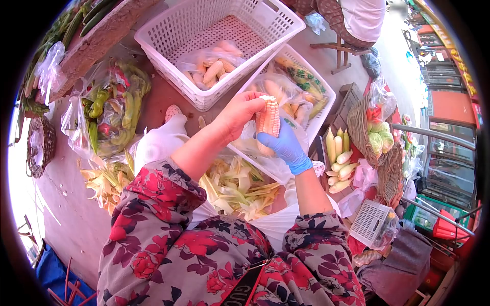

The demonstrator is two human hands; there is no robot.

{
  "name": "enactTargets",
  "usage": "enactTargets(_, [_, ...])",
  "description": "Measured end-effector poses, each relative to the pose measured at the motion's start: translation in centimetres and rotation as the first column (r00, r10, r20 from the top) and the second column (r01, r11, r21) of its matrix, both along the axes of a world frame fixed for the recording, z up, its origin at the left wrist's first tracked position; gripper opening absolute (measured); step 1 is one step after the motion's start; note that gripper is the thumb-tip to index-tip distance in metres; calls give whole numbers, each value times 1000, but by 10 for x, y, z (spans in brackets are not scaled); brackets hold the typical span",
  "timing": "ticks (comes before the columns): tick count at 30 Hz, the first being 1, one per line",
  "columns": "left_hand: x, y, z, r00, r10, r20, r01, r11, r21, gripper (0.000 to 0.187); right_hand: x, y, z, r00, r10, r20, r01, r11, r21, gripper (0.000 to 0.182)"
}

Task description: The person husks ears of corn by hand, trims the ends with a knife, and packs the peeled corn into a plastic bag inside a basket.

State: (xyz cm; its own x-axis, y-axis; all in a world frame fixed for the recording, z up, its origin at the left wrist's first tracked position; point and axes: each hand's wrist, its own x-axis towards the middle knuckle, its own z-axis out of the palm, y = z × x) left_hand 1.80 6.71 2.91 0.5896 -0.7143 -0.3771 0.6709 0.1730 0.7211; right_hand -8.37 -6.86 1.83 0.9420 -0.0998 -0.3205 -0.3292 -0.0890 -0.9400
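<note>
Between my hands, above the crates, is a peeled corn cob [268, 118] with pale kernels, held roughly upright. My bare left hand [241, 113] is closed at its upper end, with the thumb against the kernels near the tip. Around the lower part wraps my right hand [287, 148], in a blue glove; some of its fingers are hidden behind the cob. Below my hands, a heap of stripped corn husks [237, 191] lies between my legs. Just beyond the cob, a white crate [326, 109] holds bagged corn [301, 84].
A larger white basket [168, 56] at the top holds a bag of peeled cobs [212, 69]. At left are a bag of green peppers [109, 107] and more husks [109, 181]. Corn [339, 166] in a box and a wicker basket [360, 122] stand right; a person [360, 20] sits beyond.
</note>
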Motion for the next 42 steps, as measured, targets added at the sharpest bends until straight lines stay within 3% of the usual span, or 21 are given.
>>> enactTargets(3, [1,5,-9,997,70,-19,-71,997,-28,27,6,9,0,999,34,22,-31,990,-141,58])
enactTargets(5, [4,15,-2,994,105,19,-105,994,13,29,13,12,4,997,72,0,-72,988,-133,58])
enactTargets(7, [8,21,9,982,148,116,-157,985,71,33,29,9,19,995,95,-2,-95,992,-81,57])
enactTargets(8, [4,21,8,941,260,215,-267,964,6,43,40,9,26,996,73,49,-69,995,-76,56])
enactTargets(9, [0,26,8,823,262,504,-384,911,152,47,60,8,37,995,71,73,-62,992,-108,54])
enactTargets(11, [4,41,19,725,272,632,-458,876,149,33,110,5,50,993,56,106,-39,987,-157,51])
enactTargets(12, [6,46,21,805,224,549,-344,931,125,27,138,-2,41,990,122,77,-93,950,-298,51])
enactTargets(14, [12,50,24,922,94,375,-113,993,30,19,202,-4,23,960,271,-71,-256,744,-617,53])
enactTargets(15, [13,50,26,914,110,389,-128,992,21,17,232,4,15,924,327,-198,-356,550,-756,55])
enactTargets(17, [17,48,29,895,145,423,-162,987,5,15,283,16,-22,754,401,-520,-567,-1,-824,53])
enactTargets(19, [22,46,28,905,161,394,-183,983,18,14,307,20,-65,709,276,-648,-638,-140,-757,53])
enactTargets(22, [28,48,33,920,170,353,-190,982,21,14,307,20,-94,717,214,-664,-639,-180,-748,50])
enactTargets(25, [28,46,30,935,178,307,-179,984,-25,14,299,12,-97,840,266,-474,-493,6,-870,53])
enactTargets(26, [27,43,26,928,178,328,-184,983,-11,15,290,10,-92,898,292,-330,-359,51,-932,43])
enactTargets(27, [26,41,26,926,154,345,-165,986,4,15,278,4,-84,924,317,-216,-296,230,-927,41])
enactTargets(29, [22,38,27,920,101,378,-123,992,34,15,245,-8,-61,954,299,22,-157,562,-812,37])
enactTargets(33, [7,31,23,847,-63,528,-9,991,133,16,155,-35,-26,972,72,222,88,768,-634,24])
enactTargets(35, [-2,30,21,733,-175,658,22,972,235,17,106,-65,-31,991,-46,125,95,899,-428,23])
enactTargets(39, [-25,19,-1,501,-397,769,83,907,413,20,19,-107,-45,964,-50,-260,-16,969,-245,26])
enactTargets(40, [-28,17,-1,414,-565,714,190,820,539,26,3,-108,-46,934,-40,-356,-30,982,-188,27])
enactTargets(42, [-41,17,-23,183,-644,743,191,764,616,30,-33,-110,-60,851,-11,-525,-45,995,-93,32])
